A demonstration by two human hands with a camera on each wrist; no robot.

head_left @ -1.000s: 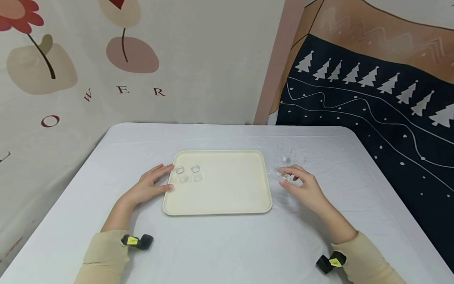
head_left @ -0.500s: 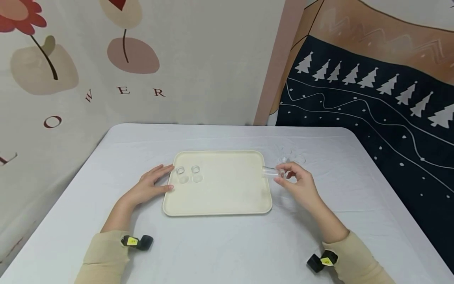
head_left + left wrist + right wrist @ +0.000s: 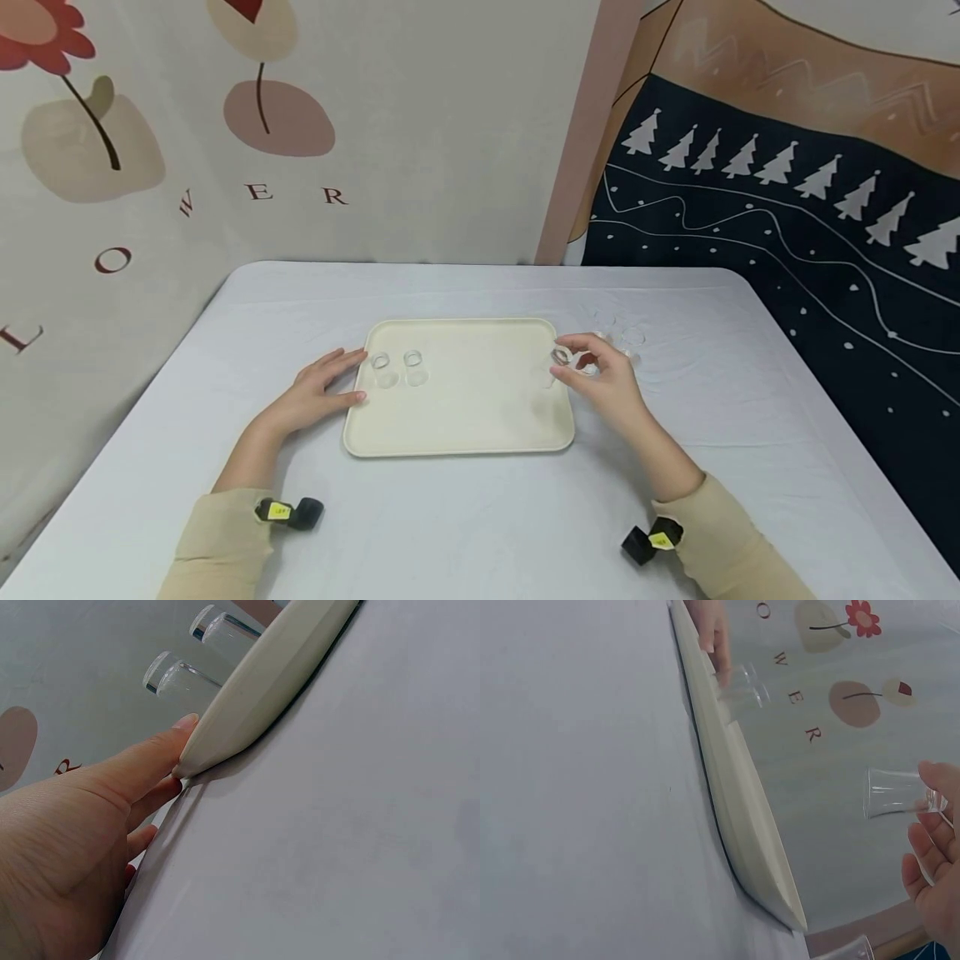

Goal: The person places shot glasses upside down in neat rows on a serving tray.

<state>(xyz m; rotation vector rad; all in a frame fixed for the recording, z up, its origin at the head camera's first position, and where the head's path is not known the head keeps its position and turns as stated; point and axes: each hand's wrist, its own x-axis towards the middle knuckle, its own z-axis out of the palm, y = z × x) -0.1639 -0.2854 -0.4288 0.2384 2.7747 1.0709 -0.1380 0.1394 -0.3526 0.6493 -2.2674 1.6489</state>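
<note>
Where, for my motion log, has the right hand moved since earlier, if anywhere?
Yes: in the head view, the right hand moved left, from beside the tray to its right edge.

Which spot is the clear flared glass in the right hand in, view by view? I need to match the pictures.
Head: the clear, flared glass, held by the right hand, is right of centre.
Left wrist: not visible.
Right wrist: the glass is near the right edge, about mid-height.
Shared landmark: the cream, rectangular tray.
</note>
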